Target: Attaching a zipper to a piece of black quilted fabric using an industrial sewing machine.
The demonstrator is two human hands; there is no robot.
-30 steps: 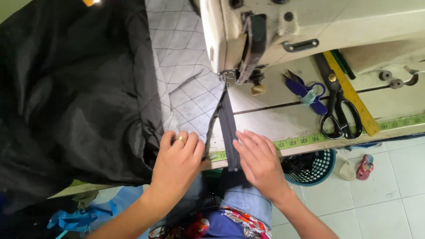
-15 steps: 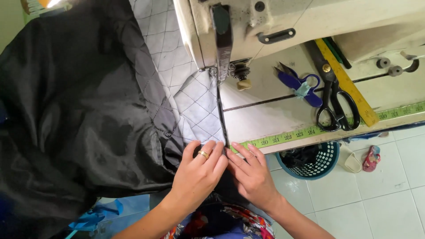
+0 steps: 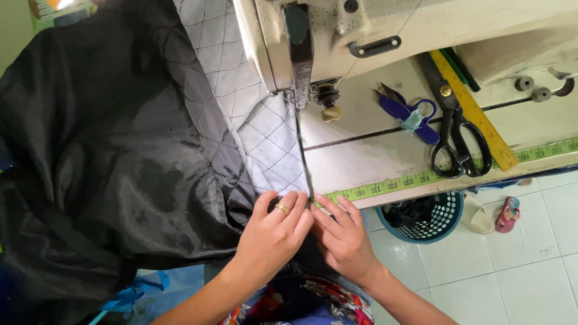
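Mid-seam at the sewing machine (image 3: 313, 36): left hand (image 3: 274, 232), ring on one finger, and right hand (image 3: 343, 235) side by side at the table's near edge, fingers narrowed together and pinching the dark zipper strip (image 3: 303, 150) flat against the grey quilted lining (image 3: 265, 138). Strip drawn taut in a straight line up to the presser foot, black shell fabric (image 3: 90, 168) heaped to the left. Next, probably, a steady even feed toward the needle with both edges kept aligned.

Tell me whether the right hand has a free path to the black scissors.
Probably yes: the right hand sits at the table edge, and only bare table lies between it and the black scissors. It holds the fabric, though.
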